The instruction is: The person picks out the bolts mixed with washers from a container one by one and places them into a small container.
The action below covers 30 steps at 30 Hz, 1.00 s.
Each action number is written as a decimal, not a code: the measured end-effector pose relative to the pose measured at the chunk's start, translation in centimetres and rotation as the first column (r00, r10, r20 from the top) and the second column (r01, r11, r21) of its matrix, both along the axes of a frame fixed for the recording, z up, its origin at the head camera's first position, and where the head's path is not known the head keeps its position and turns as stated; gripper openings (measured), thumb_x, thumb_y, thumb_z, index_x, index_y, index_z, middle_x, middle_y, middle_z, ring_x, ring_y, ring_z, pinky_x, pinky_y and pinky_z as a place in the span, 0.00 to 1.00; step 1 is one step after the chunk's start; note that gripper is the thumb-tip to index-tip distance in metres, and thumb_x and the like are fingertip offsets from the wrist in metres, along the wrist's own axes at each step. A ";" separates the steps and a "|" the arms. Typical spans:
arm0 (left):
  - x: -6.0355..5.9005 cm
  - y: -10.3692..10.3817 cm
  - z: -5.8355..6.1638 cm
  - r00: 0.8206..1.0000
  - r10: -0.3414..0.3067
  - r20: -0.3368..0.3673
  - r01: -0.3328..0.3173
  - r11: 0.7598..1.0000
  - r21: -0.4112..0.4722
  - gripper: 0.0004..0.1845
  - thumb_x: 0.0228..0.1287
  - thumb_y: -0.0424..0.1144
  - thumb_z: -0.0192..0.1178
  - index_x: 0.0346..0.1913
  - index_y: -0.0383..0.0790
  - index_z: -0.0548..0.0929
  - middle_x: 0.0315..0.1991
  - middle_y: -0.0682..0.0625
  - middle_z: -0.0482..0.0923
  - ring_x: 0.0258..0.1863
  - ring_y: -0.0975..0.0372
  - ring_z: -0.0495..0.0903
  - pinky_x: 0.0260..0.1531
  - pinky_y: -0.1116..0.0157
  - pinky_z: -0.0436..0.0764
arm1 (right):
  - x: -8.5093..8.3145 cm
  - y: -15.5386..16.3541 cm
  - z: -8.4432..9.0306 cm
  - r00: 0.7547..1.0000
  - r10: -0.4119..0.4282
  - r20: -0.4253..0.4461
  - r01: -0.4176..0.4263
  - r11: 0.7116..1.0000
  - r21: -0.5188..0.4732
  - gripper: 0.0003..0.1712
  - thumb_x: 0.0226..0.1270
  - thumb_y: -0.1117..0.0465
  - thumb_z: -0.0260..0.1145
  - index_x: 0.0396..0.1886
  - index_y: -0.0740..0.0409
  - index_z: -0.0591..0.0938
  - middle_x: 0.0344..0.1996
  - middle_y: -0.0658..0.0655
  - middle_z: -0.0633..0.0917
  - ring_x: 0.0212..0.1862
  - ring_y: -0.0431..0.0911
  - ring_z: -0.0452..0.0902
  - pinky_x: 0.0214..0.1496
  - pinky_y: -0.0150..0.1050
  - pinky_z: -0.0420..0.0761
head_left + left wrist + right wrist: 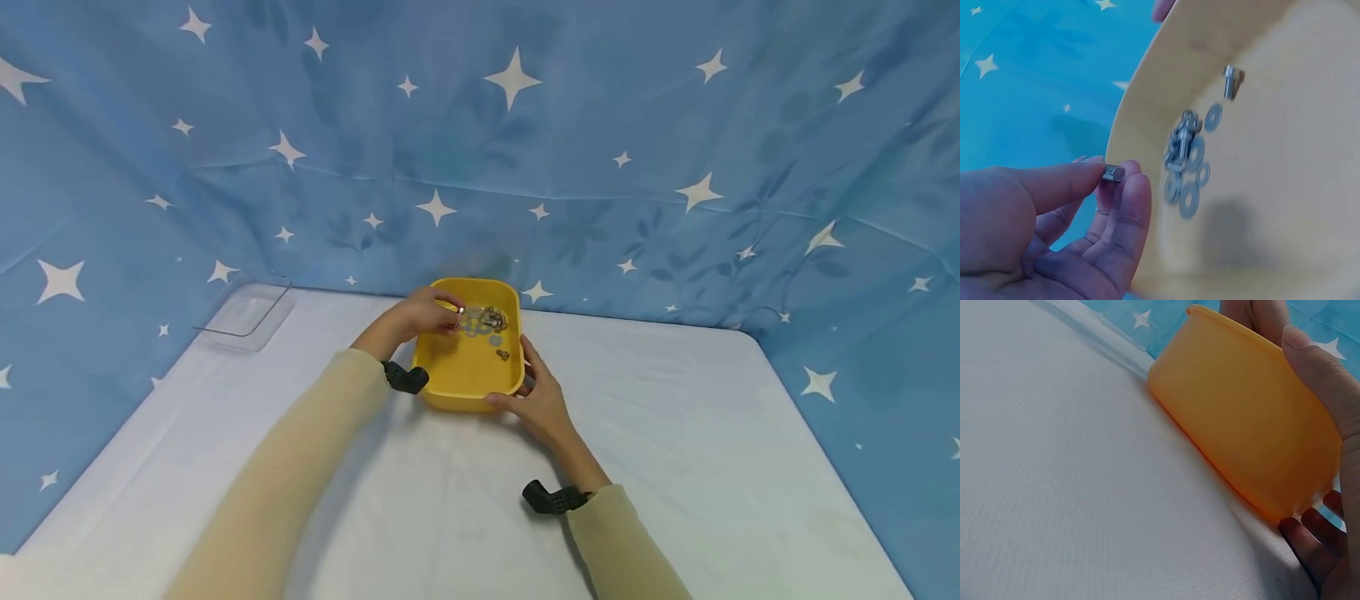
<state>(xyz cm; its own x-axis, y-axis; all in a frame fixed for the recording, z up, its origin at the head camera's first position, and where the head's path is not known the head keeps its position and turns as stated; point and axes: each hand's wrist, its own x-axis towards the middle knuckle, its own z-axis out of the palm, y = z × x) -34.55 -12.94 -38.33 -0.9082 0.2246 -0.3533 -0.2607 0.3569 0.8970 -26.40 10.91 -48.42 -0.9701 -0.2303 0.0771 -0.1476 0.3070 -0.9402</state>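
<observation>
Fingers of the left hand (1054,225) pinch 1 short silver metal bolt (1113,172) at the yellow plastic tray's (465,379) far left rim, its long axis level, end pointing right. Right hand (542,404) grips the tray's near right corner.

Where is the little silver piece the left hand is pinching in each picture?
Head view: the small metal piece sits at the left hand fingertips, over the yellow tray's far left part.
Left wrist view: it is left of centre, pinched between thumb and fingers beside the tray wall.
Right wrist view: not in it.
Shared landmark: the yellow tray, in all three.
</observation>
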 end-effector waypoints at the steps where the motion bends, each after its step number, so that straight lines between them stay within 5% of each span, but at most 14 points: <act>1: 0.0 -0.3 0.1 1.000 0.005 -0.004 -0.005 1.000 -0.003 0.23 0.73 0.28 0.55 0.69 0.28 0.72 0.54 0.33 0.77 0.50 0.48 0.83 0.66 0.49 0.78 | 0.0 0.1 0.0 1.000 -0.003 -0.001 0.003 1.000 0.003 0.64 0.54 0.53 0.82 0.82 0.33 0.50 0.79 0.52 0.61 0.71 0.53 0.73 0.65 0.45 0.82; 10: 0.4 -3.2 1.5 0.999 0.043 -0.020 -0.044 0.997 -0.059 0.22 0.75 0.32 0.56 0.68 0.32 0.72 0.46 0.42 0.80 0.36 0.62 0.83 0.59 0.57 0.84 | 0.0 0.2 -0.1 1.000 -0.017 -0.017 0.018 1.000 0.023 0.65 0.53 0.51 0.82 0.83 0.36 0.49 0.81 0.49 0.58 0.74 0.52 0.68 0.69 0.47 0.79; 16: 0.8 -5.6 2.1 0.998 0.050 -0.042 -0.054 0.993 -0.100 0.22 0.76 0.33 0.56 0.69 0.33 0.71 0.55 0.36 0.78 0.37 0.62 0.83 0.44 0.70 0.87 | 0.0 0.2 -0.2 1.000 -0.019 -0.022 0.020 0.999 0.030 0.65 0.53 0.52 0.81 0.83 0.38 0.49 0.81 0.50 0.58 0.73 0.53 0.70 0.68 0.48 0.79; 30: 1.6 -10.7 1.9 0.988 0.146 -0.057 -0.154 0.973 -0.173 0.22 0.75 0.33 0.55 0.69 0.35 0.71 0.55 0.37 0.77 0.34 0.67 0.83 0.42 0.71 0.87 | -0.1 -0.1 -0.2 1.000 -0.004 -0.023 0.005 1.000 0.030 0.65 0.54 0.53 0.81 0.83 0.38 0.49 0.81 0.49 0.57 0.73 0.52 0.70 0.68 0.46 0.79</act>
<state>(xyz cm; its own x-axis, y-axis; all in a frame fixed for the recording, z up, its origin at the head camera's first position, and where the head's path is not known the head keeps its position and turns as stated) -32.98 -23.66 -36.43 -0.9421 0.0224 -0.3345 -0.2854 0.4699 0.8353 -26.49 10.77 -48.66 -0.9692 -0.2285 0.0923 -0.1675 0.3356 -0.9270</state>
